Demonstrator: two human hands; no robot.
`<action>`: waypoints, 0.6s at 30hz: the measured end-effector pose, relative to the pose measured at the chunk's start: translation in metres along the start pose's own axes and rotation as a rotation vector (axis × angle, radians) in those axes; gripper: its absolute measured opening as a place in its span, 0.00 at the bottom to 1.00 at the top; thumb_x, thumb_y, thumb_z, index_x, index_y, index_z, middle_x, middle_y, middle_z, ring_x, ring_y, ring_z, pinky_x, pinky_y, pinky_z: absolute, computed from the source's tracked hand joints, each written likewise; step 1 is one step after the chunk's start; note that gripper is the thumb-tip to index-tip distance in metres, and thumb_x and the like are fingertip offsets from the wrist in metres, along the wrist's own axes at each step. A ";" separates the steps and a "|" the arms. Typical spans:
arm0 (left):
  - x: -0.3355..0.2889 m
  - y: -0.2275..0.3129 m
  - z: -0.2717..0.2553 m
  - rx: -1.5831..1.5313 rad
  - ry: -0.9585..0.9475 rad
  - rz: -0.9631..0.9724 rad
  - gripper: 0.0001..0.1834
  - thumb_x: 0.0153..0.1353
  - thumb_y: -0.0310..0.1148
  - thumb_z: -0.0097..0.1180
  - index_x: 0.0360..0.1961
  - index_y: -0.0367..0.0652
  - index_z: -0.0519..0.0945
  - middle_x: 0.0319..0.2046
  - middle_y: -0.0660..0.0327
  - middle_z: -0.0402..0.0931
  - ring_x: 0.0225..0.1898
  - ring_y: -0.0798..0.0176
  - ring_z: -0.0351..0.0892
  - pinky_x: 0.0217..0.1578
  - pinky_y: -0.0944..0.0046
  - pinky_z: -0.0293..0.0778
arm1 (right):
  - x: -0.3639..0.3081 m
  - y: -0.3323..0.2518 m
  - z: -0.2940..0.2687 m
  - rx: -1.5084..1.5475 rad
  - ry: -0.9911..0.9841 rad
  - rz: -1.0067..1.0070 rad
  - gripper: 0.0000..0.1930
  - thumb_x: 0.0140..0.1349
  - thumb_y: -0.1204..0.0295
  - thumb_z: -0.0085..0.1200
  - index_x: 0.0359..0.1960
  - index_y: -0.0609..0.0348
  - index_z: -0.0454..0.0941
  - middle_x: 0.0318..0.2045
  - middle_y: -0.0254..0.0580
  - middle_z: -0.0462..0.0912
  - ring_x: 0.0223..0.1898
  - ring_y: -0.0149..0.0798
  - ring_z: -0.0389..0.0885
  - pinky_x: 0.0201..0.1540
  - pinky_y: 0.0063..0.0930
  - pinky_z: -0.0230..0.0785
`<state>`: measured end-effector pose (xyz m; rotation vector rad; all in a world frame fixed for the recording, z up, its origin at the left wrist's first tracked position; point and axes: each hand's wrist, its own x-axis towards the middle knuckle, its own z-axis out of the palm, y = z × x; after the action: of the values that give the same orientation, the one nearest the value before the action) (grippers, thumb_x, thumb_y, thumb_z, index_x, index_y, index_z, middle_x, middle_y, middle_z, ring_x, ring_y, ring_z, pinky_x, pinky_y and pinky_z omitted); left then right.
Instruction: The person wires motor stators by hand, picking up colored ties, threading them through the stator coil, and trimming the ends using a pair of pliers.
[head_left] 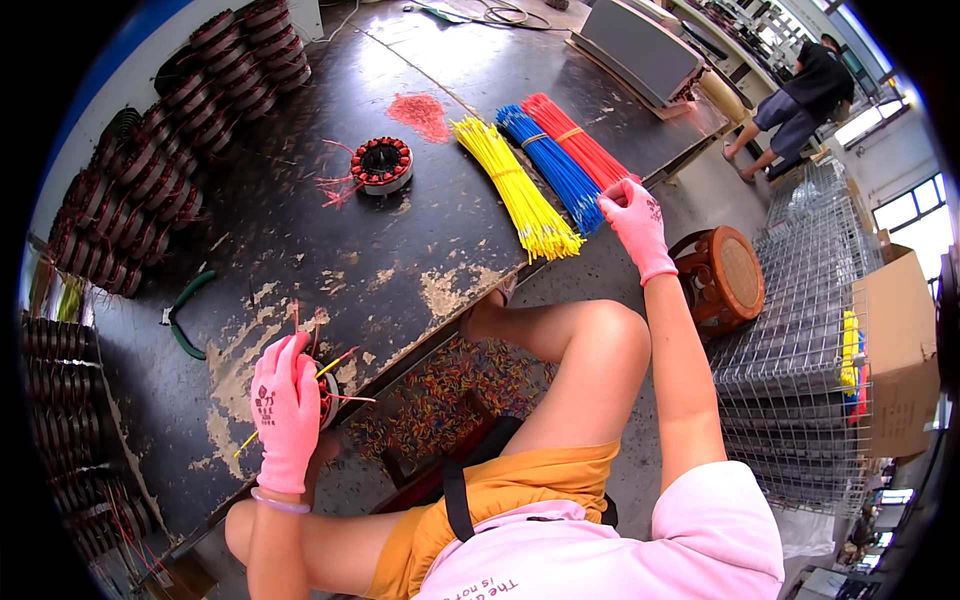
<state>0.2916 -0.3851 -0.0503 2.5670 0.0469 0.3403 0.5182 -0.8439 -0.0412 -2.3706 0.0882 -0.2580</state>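
Note:
At the table's near edge, my left hand [285, 400] in a pink glove is closed over a wire-wound motor stator [329, 398], mostly hidden by the hand. Red leads stick out of it, and a yellow wire [336, 362] runs past the fingers. My right hand [640, 230], also gloved in pink, reaches to the near ends of a red wire bundle [572, 140] and a blue wire bundle [548, 165]. Its fingertips are pinched together; what they hold is too small to tell. A yellow wire bundle [515, 190] lies left of the blue one.
Another stator [382, 165] stands mid-table near a pile of red bits [420, 117]. Stacked stators [130, 195] line the left. A green-handled tool [180, 315] lies nearby. To the right are a wooden stool [735, 280], a wire cage [790, 370] and a distant person [810, 90].

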 end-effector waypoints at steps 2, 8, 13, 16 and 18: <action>0.000 0.002 0.001 -0.015 -0.004 -0.010 0.17 0.67 0.29 0.52 0.54 0.37 0.80 0.53 0.51 0.78 0.55 0.45 0.77 0.58 0.52 0.72 | -0.007 -0.003 -0.008 0.042 0.048 0.039 0.09 0.60 0.67 0.62 0.32 0.61 0.81 0.26 0.38 0.84 0.27 0.31 0.83 0.35 0.28 0.75; -0.003 -0.001 -0.001 0.016 0.036 0.012 0.18 0.68 0.28 0.53 0.58 0.37 0.79 0.57 0.49 0.77 0.59 0.44 0.76 0.60 0.51 0.71 | -0.058 -0.048 -0.042 0.222 0.135 0.063 0.06 0.63 0.71 0.61 0.32 0.60 0.80 0.22 0.30 0.79 0.20 0.21 0.74 0.25 0.20 0.67; 0.015 0.054 -0.032 0.219 0.396 0.402 0.29 0.63 0.30 0.64 0.65 0.36 0.73 0.65 0.50 0.72 0.65 0.42 0.72 0.66 0.43 0.66 | -0.131 -0.167 0.000 0.610 -0.199 -0.272 0.03 0.61 0.80 0.64 0.34 0.63 0.82 0.30 0.31 0.80 0.26 0.21 0.76 0.31 0.18 0.70; 0.023 0.084 -0.065 0.360 0.485 0.644 0.21 0.53 0.29 0.69 0.50 0.44 0.85 0.48 0.58 0.80 0.55 0.50 0.80 0.59 0.44 0.76 | -0.156 -0.227 0.027 0.586 -0.499 -0.645 0.05 0.57 0.80 0.68 0.33 0.62 0.83 0.28 0.37 0.77 0.31 0.29 0.81 0.32 0.21 0.74; 0.021 0.076 -0.072 0.338 0.475 0.665 0.17 0.46 0.27 0.68 0.40 0.49 0.89 0.36 0.64 0.78 0.46 0.57 0.82 0.52 0.49 0.82 | -0.157 -0.235 0.041 0.715 -0.700 -0.438 0.06 0.59 0.77 0.67 0.38 0.62 0.86 0.31 0.37 0.79 0.33 0.29 0.81 0.36 0.21 0.73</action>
<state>0.2912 -0.4107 0.0532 2.6963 -0.6350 1.2776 0.3712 -0.6236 0.0661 -1.6201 -0.7358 0.3057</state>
